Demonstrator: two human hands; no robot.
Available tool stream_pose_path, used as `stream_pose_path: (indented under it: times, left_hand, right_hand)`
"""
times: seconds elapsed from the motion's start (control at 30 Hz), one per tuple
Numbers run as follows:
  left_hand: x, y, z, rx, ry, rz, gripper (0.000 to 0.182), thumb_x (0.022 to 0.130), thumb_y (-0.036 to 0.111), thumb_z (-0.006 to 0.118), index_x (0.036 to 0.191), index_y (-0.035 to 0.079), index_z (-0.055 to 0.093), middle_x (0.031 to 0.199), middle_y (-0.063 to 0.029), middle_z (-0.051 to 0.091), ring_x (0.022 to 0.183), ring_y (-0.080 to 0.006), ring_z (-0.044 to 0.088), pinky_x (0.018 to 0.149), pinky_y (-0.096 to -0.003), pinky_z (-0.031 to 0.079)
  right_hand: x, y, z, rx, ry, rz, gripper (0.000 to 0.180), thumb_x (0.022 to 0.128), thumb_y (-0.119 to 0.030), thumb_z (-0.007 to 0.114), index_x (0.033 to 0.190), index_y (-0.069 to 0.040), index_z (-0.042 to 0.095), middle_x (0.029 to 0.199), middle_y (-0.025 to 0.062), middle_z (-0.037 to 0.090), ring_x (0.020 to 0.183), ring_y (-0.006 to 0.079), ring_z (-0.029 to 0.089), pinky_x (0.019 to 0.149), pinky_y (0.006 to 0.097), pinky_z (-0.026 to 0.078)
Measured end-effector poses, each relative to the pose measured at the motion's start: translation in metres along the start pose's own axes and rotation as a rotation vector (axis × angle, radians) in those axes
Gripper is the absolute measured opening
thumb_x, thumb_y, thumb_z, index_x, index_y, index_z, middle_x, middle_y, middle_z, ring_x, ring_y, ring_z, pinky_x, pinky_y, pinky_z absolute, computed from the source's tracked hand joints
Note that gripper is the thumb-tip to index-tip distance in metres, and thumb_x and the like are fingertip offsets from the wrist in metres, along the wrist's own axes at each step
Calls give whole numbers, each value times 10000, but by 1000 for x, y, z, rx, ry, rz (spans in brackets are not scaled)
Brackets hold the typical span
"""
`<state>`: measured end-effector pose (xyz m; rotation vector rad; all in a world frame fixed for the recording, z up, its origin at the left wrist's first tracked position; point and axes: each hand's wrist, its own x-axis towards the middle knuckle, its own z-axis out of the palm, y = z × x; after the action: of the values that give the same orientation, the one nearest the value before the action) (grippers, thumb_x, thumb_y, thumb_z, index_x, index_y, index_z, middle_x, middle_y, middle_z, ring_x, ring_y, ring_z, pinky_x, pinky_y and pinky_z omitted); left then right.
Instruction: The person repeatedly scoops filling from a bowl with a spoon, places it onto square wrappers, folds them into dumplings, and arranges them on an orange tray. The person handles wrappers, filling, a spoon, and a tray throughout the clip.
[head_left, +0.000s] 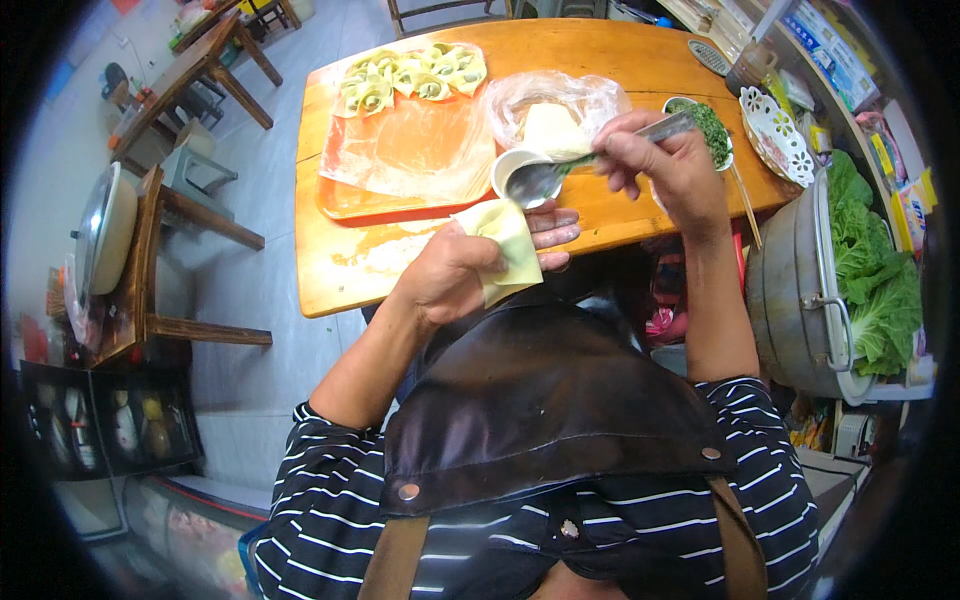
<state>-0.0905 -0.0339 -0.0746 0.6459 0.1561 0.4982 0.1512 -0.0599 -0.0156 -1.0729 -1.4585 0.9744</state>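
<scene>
My left hand (459, 271) holds a square yellow dough wrapper (517, 255), its thumb lying over the sheet and the fingers beneath. A faint darker patch shows through the dough. My right hand (664, 157) grips the handle of a metal spoon (534, 182). The spoon's bowl is at a small white cup (512, 161); whether they touch I cannot tell. Just beyond lies a stack of wrappers (551, 124) in a clear plastic bag (596, 91). Folded wontons (412, 75) line the far end of an orange tray (352, 213) covered with plastic film.
Past my right hand stands a bowl of chopped greens (705, 124), with chopsticks (744, 204) nearby. A white openwork basket (776, 142) and a grater (709, 57) sit farther right. Flour (390, 255) dusts the wooden table (319, 289). A large metal pot (787, 292) holds leafy cabbage (862, 270).
</scene>
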Motion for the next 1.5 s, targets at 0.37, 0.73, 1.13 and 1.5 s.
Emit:
stream_pose_path:
  times: [0.37,0.73,1.13,1.5]
  left_hand:
    - [5,4,1,-113,16,146,812,652,-61,470,1424,-85,217,1451,-293,321,1382,-391,320,1157,-484,272]
    - [56,0,18,-282,145,633,447,985,80,395,1407,14,264,1493,-192,314,1398,-334,301,1168,-492,257]
    - [65,-17,38,-199,351,570,363,1029,204,370,1342,21,350,1411,-192,444,1313,-308,432,1119,-452,335]
    - [59,-16,24,-15,348,561,301,951,204,594,1162,-8,558,1000,-108,664,970,-186,619,899,-323,478]
  right_hand:
    - [-10,5,-29,-89,236,-91,291,967,-254,551,914,11,656,843,77,667,725,115,613,645,228,472]
    - [-32,60,77,432,427,73,405,1000,-424,476,941,-35,577,582,-46,432,464,23,341,417,177,250]
    - [-11,47,98,603,617,-34,162,947,-194,623,932,-33,609,694,-64,527,527,-4,390,456,175,297]
    - [-18,43,73,290,565,-154,154,922,-158,655,977,-17,625,806,-7,627,645,15,517,549,178,412]
